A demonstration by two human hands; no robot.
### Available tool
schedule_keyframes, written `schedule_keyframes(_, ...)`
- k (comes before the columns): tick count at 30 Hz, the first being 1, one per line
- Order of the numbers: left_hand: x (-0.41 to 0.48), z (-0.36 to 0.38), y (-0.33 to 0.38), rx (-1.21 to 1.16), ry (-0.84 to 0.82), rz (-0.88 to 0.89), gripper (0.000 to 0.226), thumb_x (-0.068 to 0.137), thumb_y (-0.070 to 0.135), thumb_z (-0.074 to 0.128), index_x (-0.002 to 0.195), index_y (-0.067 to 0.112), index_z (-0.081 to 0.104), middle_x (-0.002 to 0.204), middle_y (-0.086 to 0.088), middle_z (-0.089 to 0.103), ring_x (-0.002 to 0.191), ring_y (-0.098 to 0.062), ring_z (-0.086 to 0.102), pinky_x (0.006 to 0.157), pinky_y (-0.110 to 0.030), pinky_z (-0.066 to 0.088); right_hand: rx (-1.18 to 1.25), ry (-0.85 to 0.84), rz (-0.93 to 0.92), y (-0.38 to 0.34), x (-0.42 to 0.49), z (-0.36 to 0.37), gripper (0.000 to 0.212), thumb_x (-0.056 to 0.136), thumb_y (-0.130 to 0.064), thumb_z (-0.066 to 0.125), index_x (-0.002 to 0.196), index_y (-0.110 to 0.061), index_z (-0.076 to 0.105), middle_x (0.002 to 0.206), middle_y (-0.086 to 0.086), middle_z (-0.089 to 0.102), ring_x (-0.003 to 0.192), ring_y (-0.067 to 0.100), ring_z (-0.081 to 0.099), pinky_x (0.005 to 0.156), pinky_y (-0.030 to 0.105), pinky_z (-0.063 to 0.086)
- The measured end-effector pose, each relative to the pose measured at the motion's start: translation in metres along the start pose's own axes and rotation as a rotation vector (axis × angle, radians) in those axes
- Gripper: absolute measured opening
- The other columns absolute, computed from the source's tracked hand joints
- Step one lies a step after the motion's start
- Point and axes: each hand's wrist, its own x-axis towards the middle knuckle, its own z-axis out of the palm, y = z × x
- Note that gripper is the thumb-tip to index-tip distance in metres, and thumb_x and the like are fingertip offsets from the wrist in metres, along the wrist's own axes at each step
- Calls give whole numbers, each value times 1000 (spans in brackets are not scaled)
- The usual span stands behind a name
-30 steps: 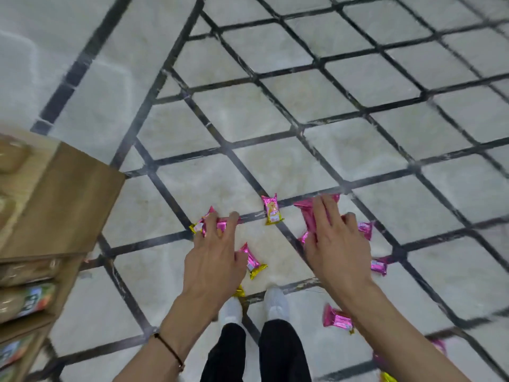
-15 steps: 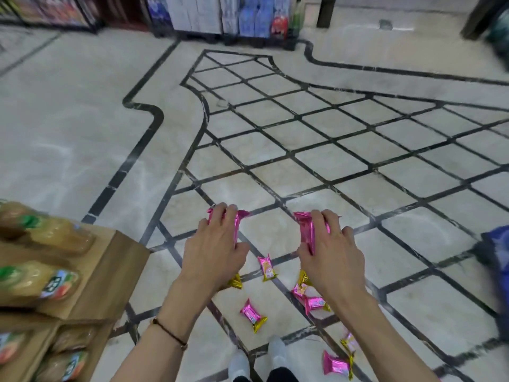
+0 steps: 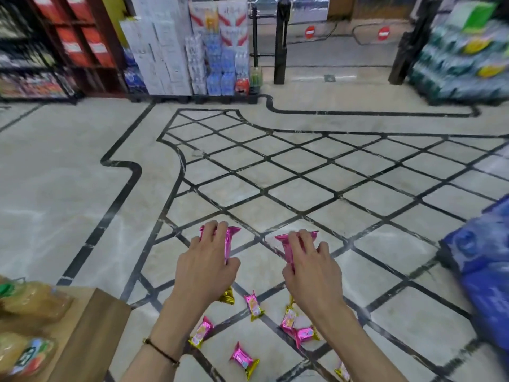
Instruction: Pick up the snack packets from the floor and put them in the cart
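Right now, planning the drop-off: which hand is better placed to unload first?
Likely the right hand: it grips pink packets nearer the blue object at right; the left hand, also full, is farther.

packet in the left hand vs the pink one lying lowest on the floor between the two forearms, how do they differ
The held packet is off the floor in the grip of the left hand; the floor packet lies loose on the tile, untouched. The held packet is partly hidden by fingers and points up; the floor packet shows whole, lying flat with a gold end. Both are pink foil wrappers.
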Motion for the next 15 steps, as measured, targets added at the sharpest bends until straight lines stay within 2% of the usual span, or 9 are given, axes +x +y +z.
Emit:
schedule_keyframes(6, -7, -5, 5, 12, -6, 157, 64, 87, 41, 54, 144, 26, 27, 146, 6, 35, 107, -23, 57, 64, -35, 56, -43, 75, 211, 12, -34, -20, 55, 74, -23, 69, 125, -15, 54, 122, 2, 56, 82, 31, 53, 46, 33, 44)
schedule_keyframes(10, -10, -9, 5, -54, -43, 288, 63, 87, 39, 56, 143, 26, 30, 143, 6, 35, 105, -23, 56, 64, -38, 55, -81, 78, 407, 16, -75, -32, 57, 79, -27, 64, 133, -17, 49, 132, 3, 53, 87, 32, 54, 51, 37, 48)
schedule_keyframes(15, -13, -4, 25, -111, -112, 517, 64, 88, 39, 56, 145, 26, 29, 144, 6, 33, 103, -22, 56, 67, -36, 52, -118, 82, 662, 18, -140, -54, 59, 86, -36, 57, 141, -23, 39, 140, -2, 45, 96, 29, 53, 58, 34, 48)
